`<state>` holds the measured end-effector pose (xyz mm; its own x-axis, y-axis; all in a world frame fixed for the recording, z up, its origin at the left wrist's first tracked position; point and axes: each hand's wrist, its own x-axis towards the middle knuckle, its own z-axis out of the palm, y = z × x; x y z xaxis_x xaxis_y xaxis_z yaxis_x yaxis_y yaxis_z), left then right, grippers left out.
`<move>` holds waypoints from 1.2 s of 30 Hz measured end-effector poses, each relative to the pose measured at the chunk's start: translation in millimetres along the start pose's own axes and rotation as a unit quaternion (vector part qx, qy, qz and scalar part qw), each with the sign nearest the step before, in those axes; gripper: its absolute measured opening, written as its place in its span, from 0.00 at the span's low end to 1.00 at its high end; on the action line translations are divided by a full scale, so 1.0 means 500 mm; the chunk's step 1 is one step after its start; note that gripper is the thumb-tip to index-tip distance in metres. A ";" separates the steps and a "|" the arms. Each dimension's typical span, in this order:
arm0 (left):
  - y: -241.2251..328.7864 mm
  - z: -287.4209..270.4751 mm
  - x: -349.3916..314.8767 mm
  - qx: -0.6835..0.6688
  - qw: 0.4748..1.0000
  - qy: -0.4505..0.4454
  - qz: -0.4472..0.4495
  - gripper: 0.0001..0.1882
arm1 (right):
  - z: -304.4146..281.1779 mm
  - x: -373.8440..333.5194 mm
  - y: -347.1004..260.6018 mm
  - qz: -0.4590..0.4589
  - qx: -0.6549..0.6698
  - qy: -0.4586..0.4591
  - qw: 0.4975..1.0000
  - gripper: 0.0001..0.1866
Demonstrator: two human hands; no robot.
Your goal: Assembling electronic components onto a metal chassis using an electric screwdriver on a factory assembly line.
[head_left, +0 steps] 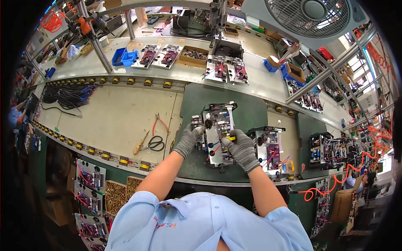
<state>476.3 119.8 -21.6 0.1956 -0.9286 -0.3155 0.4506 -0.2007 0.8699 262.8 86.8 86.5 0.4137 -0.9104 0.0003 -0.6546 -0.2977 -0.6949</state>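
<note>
In front of me, an electronic chassis (213,137) with a metal plate, circuit boards and a black frame stands on a dark green board (197,96). My left hand (189,141), in a grey glove, is closed on its left side, by a small circuit board there. Also grey-gloved, my right hand (243,149) grips the lower right side, its thumb next to a small yellow part (230,138). A white ribbon cable (231,119) runs down the chassis's right. Just right of my right hand is a second chassis (268,146). The fingertips are partly hidden.
On the left lie red-handled pliers (158,123), black-handled scissors (155,143), a wooden-handled tool (138,146) and a black wire bundle (67,98). Further chassis (326,150) stand at right, near an orange coiled hose (347,167). A fan (314,12) hangs above the back shelf.
</note>
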 end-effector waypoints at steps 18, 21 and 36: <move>-0.067 -0.039 0.012 -0.074 0.997 0.007 -0.020 0.24 | 0.115 0.049 0.003 0.084 -0.340 -0.148 0.925 0.23; -0.065 -0.043 0.000 -0.096 0.995 0.024 -0.033 0.17 | 0.117 0.045 0.007 0.094 -0.331 -0.143 0.928 0.22; 0.028 -0.049 -0.127 -0.014 0.997 0.058 0.037 0.17 | 0.043 -0.009 -0.087 -0.047 -0.214 -0.094 0.971 0.24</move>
<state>491.6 183.8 1.3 0.3289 -0.8975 -0.2938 0.4552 -0.1219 0.8820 303.1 109.8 101.6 0.5665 -0.8168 -0.1096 -0.7945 -0.5060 -0.3359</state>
